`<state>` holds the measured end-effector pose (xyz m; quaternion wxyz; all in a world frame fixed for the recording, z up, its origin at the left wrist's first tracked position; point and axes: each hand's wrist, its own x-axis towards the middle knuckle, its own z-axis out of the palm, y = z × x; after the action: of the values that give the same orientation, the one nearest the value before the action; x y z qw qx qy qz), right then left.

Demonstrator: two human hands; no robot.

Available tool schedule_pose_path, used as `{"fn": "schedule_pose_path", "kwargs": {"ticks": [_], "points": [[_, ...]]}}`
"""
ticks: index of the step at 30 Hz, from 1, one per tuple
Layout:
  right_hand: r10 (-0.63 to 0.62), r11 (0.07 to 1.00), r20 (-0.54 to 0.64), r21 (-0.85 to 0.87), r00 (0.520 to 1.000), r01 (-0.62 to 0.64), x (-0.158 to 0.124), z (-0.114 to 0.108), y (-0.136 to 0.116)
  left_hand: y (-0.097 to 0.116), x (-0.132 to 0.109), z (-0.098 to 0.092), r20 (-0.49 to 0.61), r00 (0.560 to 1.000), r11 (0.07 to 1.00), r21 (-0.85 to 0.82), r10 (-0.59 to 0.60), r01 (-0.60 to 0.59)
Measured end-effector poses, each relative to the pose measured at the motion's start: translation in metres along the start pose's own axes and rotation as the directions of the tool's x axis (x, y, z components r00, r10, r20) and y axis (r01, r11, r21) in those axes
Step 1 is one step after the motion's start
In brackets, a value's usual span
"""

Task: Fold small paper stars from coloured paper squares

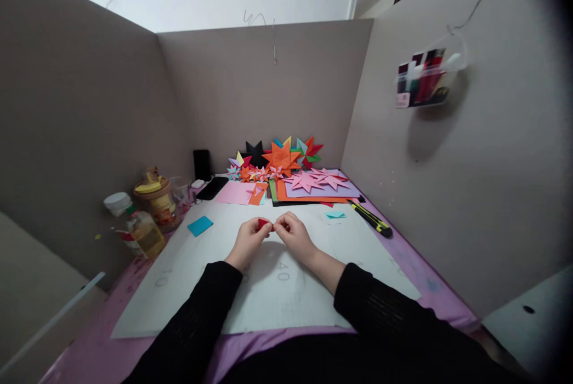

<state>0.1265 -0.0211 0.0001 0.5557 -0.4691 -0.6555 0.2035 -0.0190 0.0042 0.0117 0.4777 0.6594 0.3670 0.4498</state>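
A small piece of red paper sits between my hands, just above the white mat. My left hand pinches it, with the fingers hiding most of its shape. Close against it, my right hand has thumb and fingertips pressed together at the paper's right end. A blue paper rectangle lies on the mat to the left of my hands. To their right rests a folded turquoise paper piece.
Folded paper stars stand along the back panel. Pink stars lie on coloured sheets. A yellow-black utility knife is at right. Bottle, jar and black phone stand or lie left. A plastic holder hangs right.
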Motion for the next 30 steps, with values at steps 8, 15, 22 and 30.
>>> {"fn": "schedule_pose_path", "kwargs": {"ticks": [8,15,22,30], "points": [[0.106,0.994,0.125,0.005,0.986,-0.108,0.000,0.009,0.014,-0.001,0.006,-0.003,-0.145,0.989,1.000,-0.027,-0.012,0.008],[0.235,0.910,0.143,0.316,0.961,-0.269,0.000,0.010,0.014,-0.008,0.008,-0.006,-0.006,0.998,0.998,0.002,-0.062,0.062],[0.290,0.870,0.170,0.363,0.942,-0.333,0.002,0.007,0.008,-0.009,0.005,-0.008,0.012,0.989,0.941,0.309,0.145,-0.141],[0.326,0.781,0.179,0.503,0.929,-0.371,0.004,0.006,0.012,-0.008,0.002,-0.007,0.053,0.989,0.931,0.333,0.141,-0.151]]}}
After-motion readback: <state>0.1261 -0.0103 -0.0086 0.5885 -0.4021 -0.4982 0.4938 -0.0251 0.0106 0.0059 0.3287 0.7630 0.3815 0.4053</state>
